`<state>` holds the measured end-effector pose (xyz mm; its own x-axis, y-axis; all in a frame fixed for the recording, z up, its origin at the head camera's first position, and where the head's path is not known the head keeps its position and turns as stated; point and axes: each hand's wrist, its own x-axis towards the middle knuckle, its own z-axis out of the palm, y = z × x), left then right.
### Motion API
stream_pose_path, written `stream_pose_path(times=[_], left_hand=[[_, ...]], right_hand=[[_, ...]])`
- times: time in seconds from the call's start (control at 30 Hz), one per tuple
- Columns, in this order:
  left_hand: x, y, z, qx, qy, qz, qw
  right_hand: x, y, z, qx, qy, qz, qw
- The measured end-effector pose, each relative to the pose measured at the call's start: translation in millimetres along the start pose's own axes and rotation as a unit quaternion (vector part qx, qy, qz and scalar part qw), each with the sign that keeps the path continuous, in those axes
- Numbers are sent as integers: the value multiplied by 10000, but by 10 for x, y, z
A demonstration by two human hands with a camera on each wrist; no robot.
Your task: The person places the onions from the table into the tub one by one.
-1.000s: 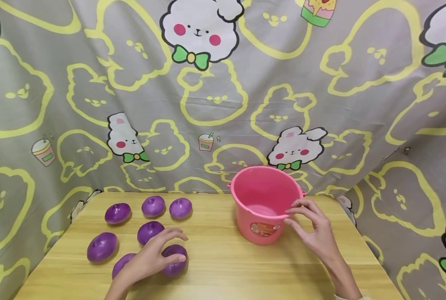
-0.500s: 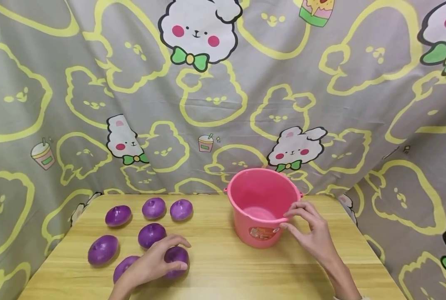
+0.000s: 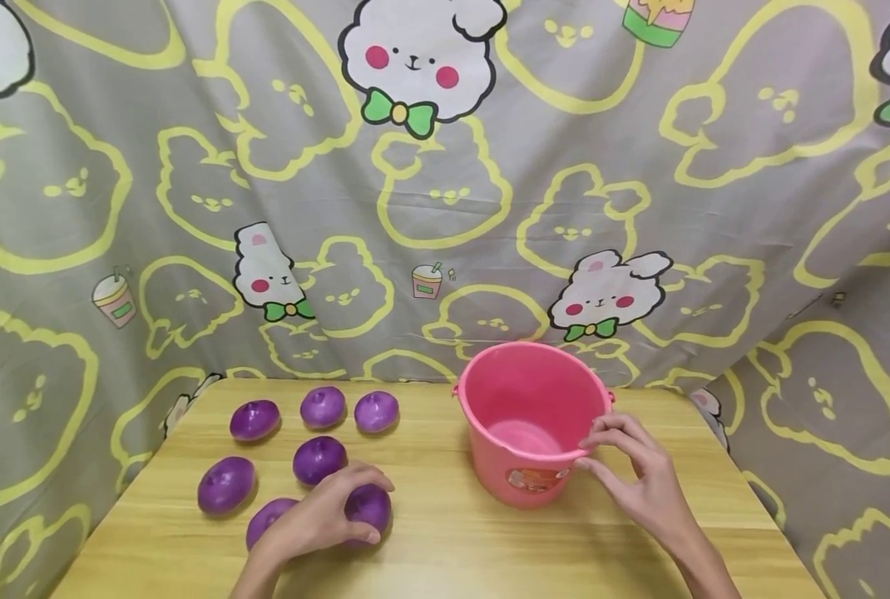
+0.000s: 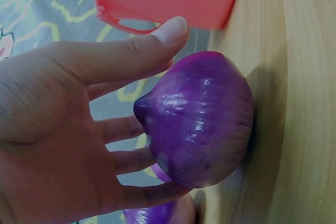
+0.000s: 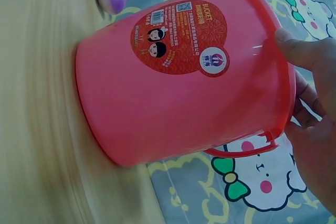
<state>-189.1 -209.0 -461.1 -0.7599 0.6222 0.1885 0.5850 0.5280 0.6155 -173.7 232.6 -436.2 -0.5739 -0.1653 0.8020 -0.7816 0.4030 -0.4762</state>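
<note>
A purple onion [image 4: 202, 119] rests on the table in front of my left hand [image 3: 321, 516]. The left wrist view has the thumb apart from the onion, while the other fingers reach behind and below it; their contact is partly hidden. On the right, a pink bucket [image 3: 501, 470] stands upright. My right hand [image 3: 650, 482] pinches its near right rim, thumb outside and fingertips at the inner edge. The right wrist view has the thumb on the rim, the labelled side and the handle hanging at the side.
Several more purple onions lie on the left of the wooden table [image 3: 445, 549], among them one onion [image 3: 226, 485] at the far left and one onion [image 3: 320, 460] just beyond the left hand. A patterned grey curtain [image 3: 445, 191] hangs close behind the table.
My left hand has drawn its fingers and thumb closer around the nearest onion. The right hand keeps its hold on the bucket rim; the bucket has shifted slightly toward me. The head view has turned a little.
</note>
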Motion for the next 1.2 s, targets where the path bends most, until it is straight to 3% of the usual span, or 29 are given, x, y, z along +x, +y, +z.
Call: stream_pose_path(times=[0.47,0.77,0.93,1.07,1.2], left_hand=[[114,-18,39,177,-181,-157,9996],[66,-56,53,123,-181,-249,9995],[33,-61,47,66,-263,-482,9985],[3,-58,41,64,-309,-618,9976],[-20,-48,39,105,-235,-547,9982]], right_hand=[[-199,-183,17,279,-71,-212,9994],[-176,-377,81,179,-144,-359,9991],[-132,-489,113,97,-239,-341,9991],[-83,-566,147,202,-274,-474,9983],[-53,-631,182,401,-318,-618,9968]])
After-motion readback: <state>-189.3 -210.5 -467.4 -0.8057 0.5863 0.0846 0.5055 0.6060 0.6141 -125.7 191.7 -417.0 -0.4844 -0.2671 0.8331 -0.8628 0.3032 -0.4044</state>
